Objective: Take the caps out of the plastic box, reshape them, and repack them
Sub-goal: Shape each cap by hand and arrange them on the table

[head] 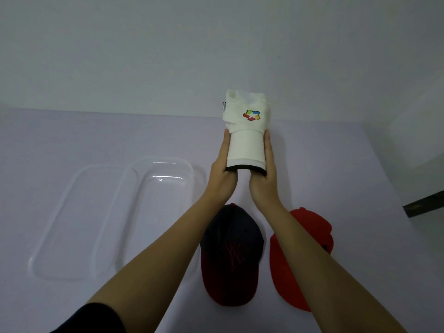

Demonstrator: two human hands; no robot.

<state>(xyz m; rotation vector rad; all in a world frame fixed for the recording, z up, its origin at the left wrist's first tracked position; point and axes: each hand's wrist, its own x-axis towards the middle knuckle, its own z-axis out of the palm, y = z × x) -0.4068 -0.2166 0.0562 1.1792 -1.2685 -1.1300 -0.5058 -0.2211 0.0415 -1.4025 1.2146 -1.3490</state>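
A white cap (246, 131) with a many-coloured logo is held up above the table, its brim curled between my palms. My left hand (222, 174) presses the brim's left side and my right hand (265, 174) presses its right side. Below my forearms a dark navy cap (230, 255) with a red logo lies on the table, and a red cap (295, 260) lies to its right, partly hidden by my right arm. The clear plastic box (165, 186) stands empty at the left, with its clear lid (79, 224) lying beside it.
The pale table (96, 140) meets a white wall at the back. A white block (415, 131) and a dark edge (422, 207) stand at the right side.
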